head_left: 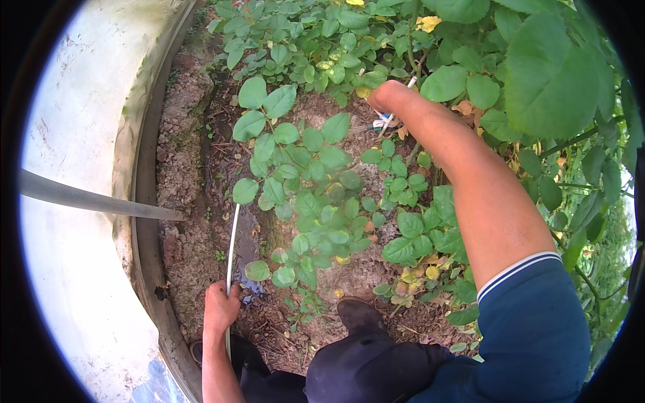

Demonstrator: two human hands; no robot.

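My left hand (220, 305) is closed around a long, thin white hose or rod (234, 235) at the lower left, which disappears upward behind leafy rose stems (299, 174). My right hand (386, 97) reaches to the upper middle, among the plants, curled on another thin white rod (411, 82); its fingers are partly hidden. Just below it is a small blue-and-white object (387, 119), too small to make out. A thin strip of dark, wet ground (248, 248) shows beside the left rod.
A curved pale plastic sheet wall (74, 101) runs down the left, with a grey pole (101, 201) slanting down to the soil (181, 262). Dense foliage (547, 74) fills the top and right. My boot (353, 312) rests on the ground at the lower middle.
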